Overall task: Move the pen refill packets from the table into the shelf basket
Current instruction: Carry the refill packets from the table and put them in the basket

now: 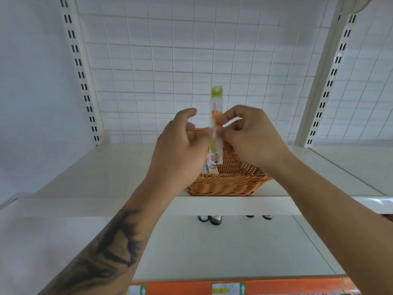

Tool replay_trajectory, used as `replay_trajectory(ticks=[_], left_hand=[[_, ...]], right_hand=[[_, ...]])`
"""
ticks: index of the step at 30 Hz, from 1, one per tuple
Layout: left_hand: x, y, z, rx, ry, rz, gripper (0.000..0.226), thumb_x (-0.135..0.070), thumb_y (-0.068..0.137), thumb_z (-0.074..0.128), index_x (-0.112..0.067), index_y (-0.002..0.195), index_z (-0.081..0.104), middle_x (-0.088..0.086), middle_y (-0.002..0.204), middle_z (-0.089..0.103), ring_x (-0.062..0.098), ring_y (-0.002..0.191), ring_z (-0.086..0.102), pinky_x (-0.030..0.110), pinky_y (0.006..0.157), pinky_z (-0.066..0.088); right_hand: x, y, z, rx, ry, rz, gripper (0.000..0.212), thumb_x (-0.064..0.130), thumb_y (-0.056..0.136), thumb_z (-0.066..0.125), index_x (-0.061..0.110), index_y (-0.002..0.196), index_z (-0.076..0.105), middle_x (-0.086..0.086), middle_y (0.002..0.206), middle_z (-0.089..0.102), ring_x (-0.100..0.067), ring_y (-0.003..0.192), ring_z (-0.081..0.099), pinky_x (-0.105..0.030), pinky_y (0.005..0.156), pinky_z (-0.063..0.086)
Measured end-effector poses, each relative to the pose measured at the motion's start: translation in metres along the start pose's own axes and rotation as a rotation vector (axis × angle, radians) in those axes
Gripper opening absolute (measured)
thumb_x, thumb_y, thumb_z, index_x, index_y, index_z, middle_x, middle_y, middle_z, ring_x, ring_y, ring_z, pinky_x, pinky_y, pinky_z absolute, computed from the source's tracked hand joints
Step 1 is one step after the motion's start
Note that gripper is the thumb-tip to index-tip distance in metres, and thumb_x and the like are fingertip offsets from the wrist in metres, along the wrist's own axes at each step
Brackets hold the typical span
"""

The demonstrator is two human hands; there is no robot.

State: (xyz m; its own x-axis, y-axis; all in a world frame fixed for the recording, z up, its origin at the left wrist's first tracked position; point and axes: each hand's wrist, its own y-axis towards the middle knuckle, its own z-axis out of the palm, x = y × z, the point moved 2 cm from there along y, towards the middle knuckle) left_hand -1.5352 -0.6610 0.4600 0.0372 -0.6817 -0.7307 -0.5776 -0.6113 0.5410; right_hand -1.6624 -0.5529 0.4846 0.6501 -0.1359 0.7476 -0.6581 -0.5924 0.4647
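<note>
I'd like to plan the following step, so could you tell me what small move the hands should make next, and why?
Probably lower the packet into the wicker basket and let go: the right hand pinches it upright directly above the basket, the left hand alongside, and other packets already lie inside.

Bare forearms, no sleeves; dark smudged tattoo (119, 241) along the left one.

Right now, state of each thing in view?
Pen refill packet: upright, held above the basket.
Right hand: pinches the packet.
Left hand: fingers curled at the packet; grip unclear.
Wicker basket: on the shelf, holds other packets.
</note>
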Motion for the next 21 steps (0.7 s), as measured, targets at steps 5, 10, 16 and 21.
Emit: replay_trajectory(ticks=[5,10,16,21], left_hand=[[0.048,-0.033,-0.002,0.197,0.459,0.098,0.078,-0.084,0.087,0.029,-0.04,0.148,0.049,-0.01,0.159,0.042,0.016,0.151,0.032,0.055,0.128,0.013],[0.059,-0.039,-0.003,0.244,0.546,0.224,0.08,-0.092,0.086,0.019,-0.045,0.142,0.051,-0.01,0.16,0.042,0.016,0.152,0.032,0.055,0.128,0.012],[0.063,-0.035,-0.003,0.266,0.626,0.247,0.082,-0.091,0.086,0.015,-0.044,0.14,0.055,-0.007,0.158,0.047,0.023,0.151,0.037,0.062,0.126,0.013],[0.06,-0.034,-0.007,0.278,0.713,0.268,0.084,-0.09,0.088,0.011,-0.044,0.143,0.053,-0.006,0.158,0.048,0.026,0.152,0.036,0.064,0.125,0.01]], right_hand=[[-0.03,0.022,0.021,0.29,-0.253,0.295,0.009,0.002,0.089,0.073,0.009,0.091,0.077,-0.018,0.086,0.077,-0.037,0.082,0.077,-0.046,0.075,0.065],[-0.039,0.026,0.033,0.426,-0.494,0.299,0.014,0.014,0.083,0.079,0.009,0.097,0.081,-0.009,0.1,0.079,-0.027,0.095,0.075,-0.044,0.093,0.059],[-0.04,0.03,0.037,0.447,-0.63,0.277,0.016,0.022,0.089,0.077,0.01,0.099,0.08,-0.008,0.105,0.076,-0.026,0.1,0.07,-0.044,0.093,0.058],[-0.04,0.033,0.038,0.442,-0.688,0.275,0.017,0.024,0.09,0.077,0.012,0.1,0.08,-0.006,0.105,0.075,-0.024,0.098,0.069,-0.04,0.086,0.058]])
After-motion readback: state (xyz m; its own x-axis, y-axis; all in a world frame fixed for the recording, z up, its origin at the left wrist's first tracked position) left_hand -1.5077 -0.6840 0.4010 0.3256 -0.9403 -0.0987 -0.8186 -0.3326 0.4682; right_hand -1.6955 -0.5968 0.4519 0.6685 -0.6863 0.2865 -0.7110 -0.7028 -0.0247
